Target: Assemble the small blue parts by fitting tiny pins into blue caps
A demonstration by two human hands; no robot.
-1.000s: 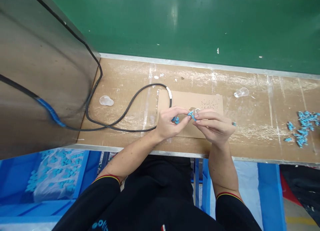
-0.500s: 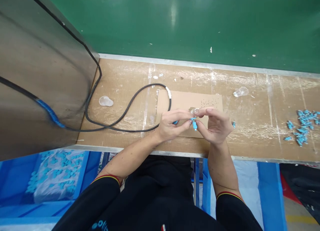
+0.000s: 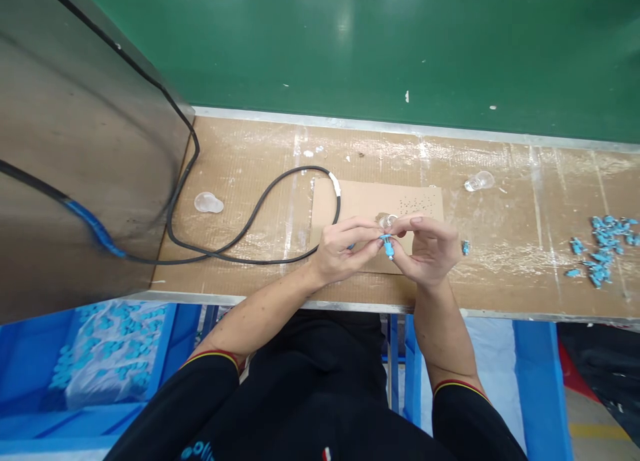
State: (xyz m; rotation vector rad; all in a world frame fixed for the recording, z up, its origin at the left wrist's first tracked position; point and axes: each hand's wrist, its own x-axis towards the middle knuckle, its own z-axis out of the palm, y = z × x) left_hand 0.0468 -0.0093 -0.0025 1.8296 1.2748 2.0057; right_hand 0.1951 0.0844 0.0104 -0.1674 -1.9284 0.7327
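Both hands meet over a cardboard sheet (image 3: pixel 360 198) near the front of the bench. My left hand (image 3: pixel 345 251) pinches a small blue plastic part (image 3: pixel 389 249) from the left, with another bit of blue showing between its fingers. From the right, my right hand (image 3: pixel 425 251) grips the same part between thumb and fingers. The part points down toward me, with a flat crosspiece at its top. Just beyond the fingertips lies a clear rounded piece (image 3: pixel 387 221), partly hidden by the fingers. Fingers cover much of the blue part.
A black cable (image 3: pixel 255 218) loops over the bench left of my hands, beside a metal panel (image 3: pixel 85 148). Several blue parts (image 3: pixel 603 248) lie in a pile at the right. Clear pieces (image 3: pixel 480 181) lie on the cardboard-covered bench. A blue crate (image 3: pixel 167 348) with blue pieces stands below left.
The view has shifted slightly. Both hands stay together on the blue part, which has turned a little between the fingers; less blue shows inside the left hand.
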